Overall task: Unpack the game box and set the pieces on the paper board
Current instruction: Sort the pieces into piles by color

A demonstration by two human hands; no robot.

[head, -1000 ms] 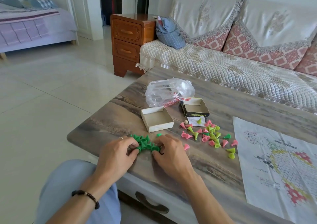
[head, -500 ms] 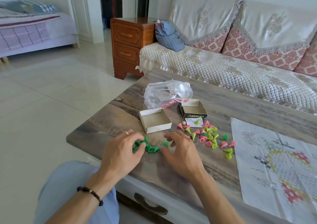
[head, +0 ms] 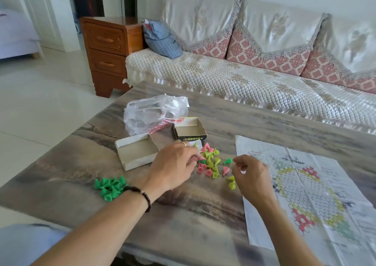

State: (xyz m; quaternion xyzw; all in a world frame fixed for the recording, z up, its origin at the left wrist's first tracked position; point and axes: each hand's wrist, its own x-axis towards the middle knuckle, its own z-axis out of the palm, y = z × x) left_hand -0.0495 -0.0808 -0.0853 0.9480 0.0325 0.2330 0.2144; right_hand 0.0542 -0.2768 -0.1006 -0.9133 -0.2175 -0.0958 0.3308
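A heap of dark green cone pieces (head: 110,186) lies by itself near the table's left front. A mixed pile of pink and yellow-green cones (head: 211,164) sits mid-table, below the two open box halves: a white tray (head: 136,151) and a dark printed tray (head: 190,131). My left hand (head: 173,166) reaches into the left side of the mixed pile, fingers spread on the pieces. My right hand (head: 251,172) hovers at the pile's right edge, fingertips pinched together; I cannot tell if a piece is between them. The paper board (head: 301,188) lies unfolded to the right.
A crumpled clear plastic bag (head: 154,113) rests behind the box halves. A quilted sofa (head: 244,78) runs along the table's far side, a wooden drawer cabinet (head: 107,50) at its left end. The table's (head: 183,215) front edge is near my knee.
Both hands left the dark green heap and moved right to the mixed pink and yellow-green pile. The green heap now lies alone at the left.
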